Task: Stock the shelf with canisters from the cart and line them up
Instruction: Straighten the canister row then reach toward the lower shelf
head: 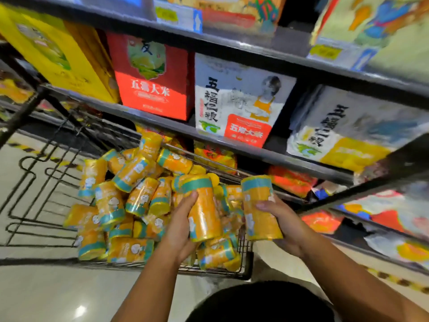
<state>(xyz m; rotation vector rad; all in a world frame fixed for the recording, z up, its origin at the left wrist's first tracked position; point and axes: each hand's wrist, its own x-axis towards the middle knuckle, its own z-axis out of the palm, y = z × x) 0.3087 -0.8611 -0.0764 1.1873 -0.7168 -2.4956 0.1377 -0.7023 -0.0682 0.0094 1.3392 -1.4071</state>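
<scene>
Right of the cart, shelving (220, 46): dark boards cross the upper and right parts of the view. The tiers in sight carry a yellow box (58, 54), a red box (151, 80), a white rice pack (239, 101) and a second white pack (343, 131). Orange packets (290, 182) lie on a lower tier. No orange canister shows on any board.
Cart (247, 263): a black wire basket on the pale floor (69, 298), drawn up close to the shelving, its far rim near the lower tiers.
Pile (130, 194): many orange canisters with teal bands lie on their sides, crossed over each other and heaped to about rim height.
Left canister (204, 212): raised above the pile, roughly upright and slightly tilted, teal band at the top.
Right canister (260, 212): near the left canister but not touching it, over the cart's near right corner, also band-up.
Left hand (181, 226): its fingers (188, 201) wrap the left canister's side from the left, grasping it firmly.
Right hand (285, 226): its fingers (267, 205) curl round the right canister from the right, grasping it.
Progress: 2 canisters are picked, 1 per hand, and neither is on a shelf yet. With the pile this full and 0 canisters visible on the boards, nearly all the stocking and all the lining up look to be ahead. Which tier is meant for them cannot be told from this view.
</scene>
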